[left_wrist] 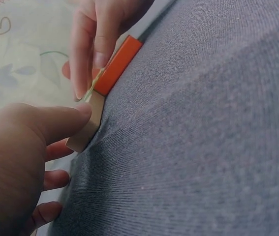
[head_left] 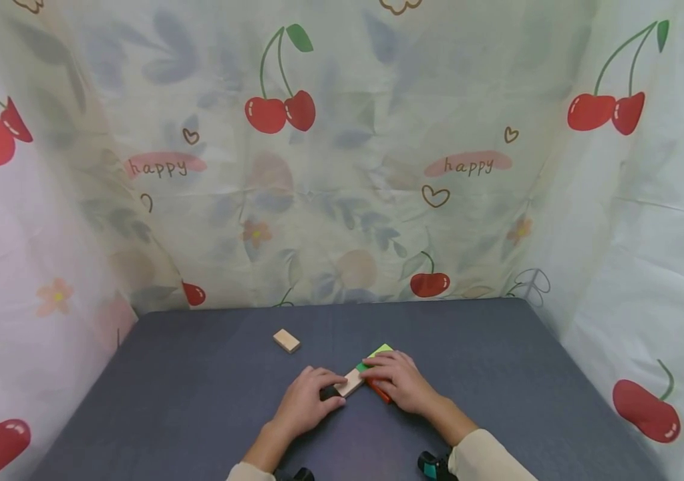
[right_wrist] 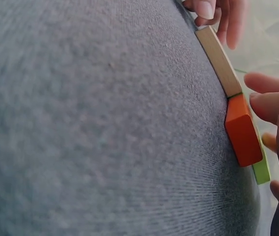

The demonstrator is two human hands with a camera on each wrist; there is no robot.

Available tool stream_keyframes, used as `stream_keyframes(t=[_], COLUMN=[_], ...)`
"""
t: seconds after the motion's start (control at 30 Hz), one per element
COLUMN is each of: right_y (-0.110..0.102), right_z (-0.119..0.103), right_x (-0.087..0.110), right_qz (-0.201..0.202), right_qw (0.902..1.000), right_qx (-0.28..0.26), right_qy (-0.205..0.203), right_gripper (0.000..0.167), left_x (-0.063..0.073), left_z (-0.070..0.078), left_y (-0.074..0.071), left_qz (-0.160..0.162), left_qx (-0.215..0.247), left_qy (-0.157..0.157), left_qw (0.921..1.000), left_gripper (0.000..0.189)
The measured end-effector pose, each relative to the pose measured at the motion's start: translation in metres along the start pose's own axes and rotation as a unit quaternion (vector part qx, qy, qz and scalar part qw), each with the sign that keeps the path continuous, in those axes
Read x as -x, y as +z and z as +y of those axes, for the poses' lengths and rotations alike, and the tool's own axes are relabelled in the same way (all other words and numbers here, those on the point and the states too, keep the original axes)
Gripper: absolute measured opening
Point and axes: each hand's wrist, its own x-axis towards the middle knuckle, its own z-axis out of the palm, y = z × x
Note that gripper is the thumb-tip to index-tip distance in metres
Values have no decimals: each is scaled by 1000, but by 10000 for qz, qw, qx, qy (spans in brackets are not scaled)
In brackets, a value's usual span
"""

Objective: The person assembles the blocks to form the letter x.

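On the dark table, a plain wooden block (head_left: 351, 383) lies in a slanting line with a green block (head_left: 362, 367) and a lime-green one (head_left: 383, 348). An orange block (right_wrist: 245, 132) stands against the near side of the line, angled off from it. My left hand (head_left: 308, 399) is at the wooden block's near end, thumb and forefinger on either side, fingers relaxed; its thumb overlaps the block in the left wrist view. Over the green and orange blocks lies my right hand (head_left: 401, 382), its loosely extended fingers hiding parts of them.
Another plain wooden block (head_left: 286, 341) lies alone farther back and left. Behind the table (head_left: 210, 374) and along both sides hangs a patterned curtain (head_left: 342, 167) with cherries. A black wrist device (head_left: 435, 465) shows by the right sleeve.
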Motion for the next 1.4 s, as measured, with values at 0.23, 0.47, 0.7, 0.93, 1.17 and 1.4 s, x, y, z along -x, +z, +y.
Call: stream_keyframes(t=[0.23,0.47,0.7,0.93,1.17,1.4], right_y=[1,2,2,2,-2,-5], right_z=[2,1,1,1,0,-1], right_x=[1,1,1,2,0,0], right_qz=[-67,-136,-190,-171,-286,-348], right_qw=[10000,9998,9997,9998,9995,9993], right_qx=[54,112,98,103,91,-11], right_qy=[-22,9,71,63,103,97], right_gripper=[28,29,30,30,29,28], left_x=[0,1,0,-2,-2,-3], left_z=[1,0,-2,-2,-1,0], left_y=[-1,0,0,0,-1,-2], left_qz=[7,16,77,52,35,-60], left_qx=[22,-23,-148,-115,1,30], left_qy=[30,64,177,137,69,-8], left_qw=[10000,10000,9997,9998,10000,10000], left_gripper=[27,24,20,17,16,17])
